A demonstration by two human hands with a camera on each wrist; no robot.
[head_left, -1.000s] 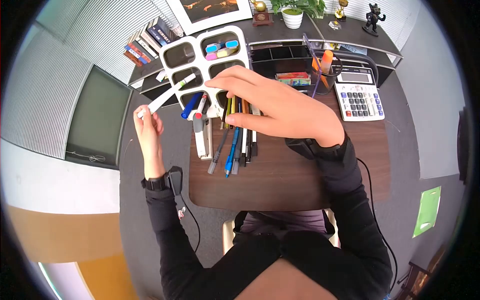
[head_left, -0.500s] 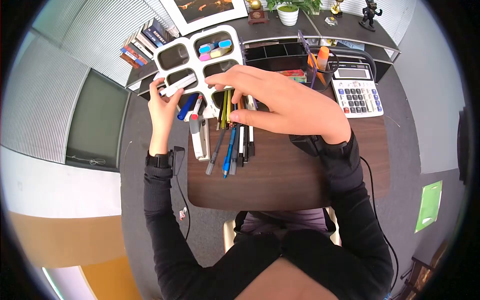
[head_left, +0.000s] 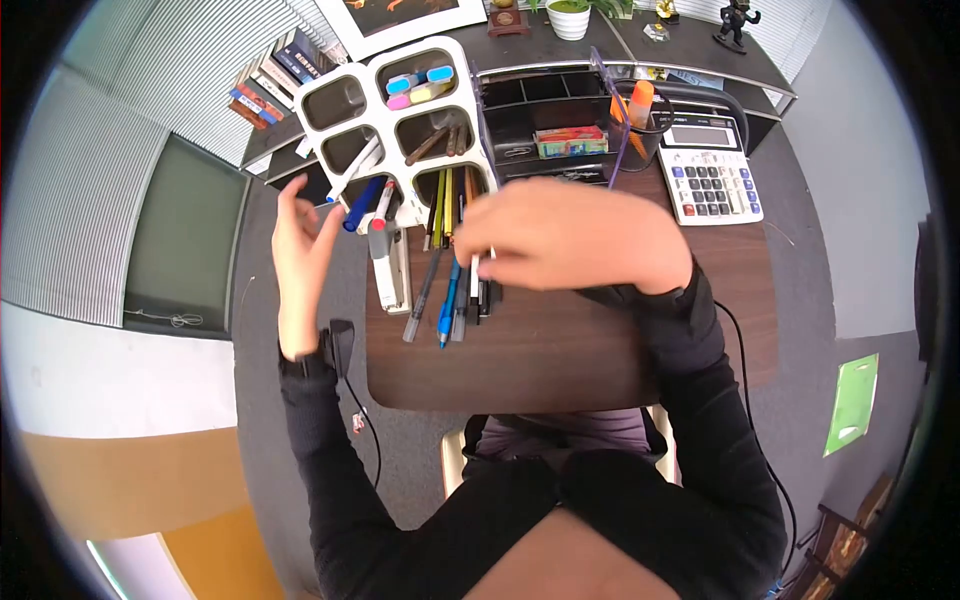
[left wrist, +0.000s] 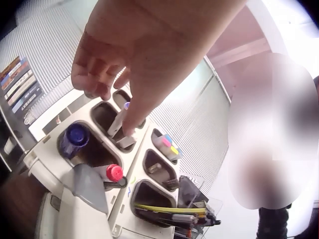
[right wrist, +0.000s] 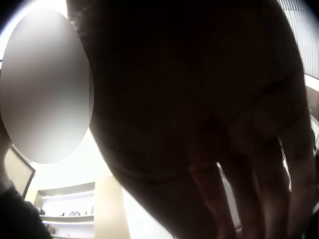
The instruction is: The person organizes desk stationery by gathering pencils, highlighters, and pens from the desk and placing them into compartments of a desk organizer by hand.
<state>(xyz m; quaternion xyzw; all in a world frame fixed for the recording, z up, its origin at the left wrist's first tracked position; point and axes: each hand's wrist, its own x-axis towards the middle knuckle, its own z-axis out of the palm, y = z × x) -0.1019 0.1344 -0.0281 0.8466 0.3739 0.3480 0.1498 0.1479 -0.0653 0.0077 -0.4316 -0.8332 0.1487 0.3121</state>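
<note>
A white organizer point(head_left: 387, 136) with several compartments stands at the back left of the desk. White markers point(head_left: 354, 168) lean in its middle-left compartment; beside them my left hand point(head_left: 300, 265) has thumb and fingers apart, holding nothing. Blue point(head_left: 363, 205) and red-capped point(head_left: 384, 205) markers stand in the front-left compartment. My right hand point(head_left: 575, 235), fingers bent downward, hovers over the right side of several pens and pencils point(head_left: 447, 210); its fingertips are blurred, and contact cannot be told. In the right wrist view the hand point(right wrist: 214, 124) is dark.
A stapler point(head_left: 390, 270) lies in front of the organizer. Loose pens point(head_left: 447, 305) lie on the wooden board point(head_left: 560, 350). Right of the organizer are a black desk rack point(head_left: 535, 115), an orange glue stick point(head_left: 641, 102) and a calculator point(head_left: 711, 180). Books point(head_left: 283, 75) stand at the back left.
My left hand has let go of the white marker, which now leans in the organizer, and has drawn back. The right hand has moved off the organizer's edge, towards the pens.
</note>
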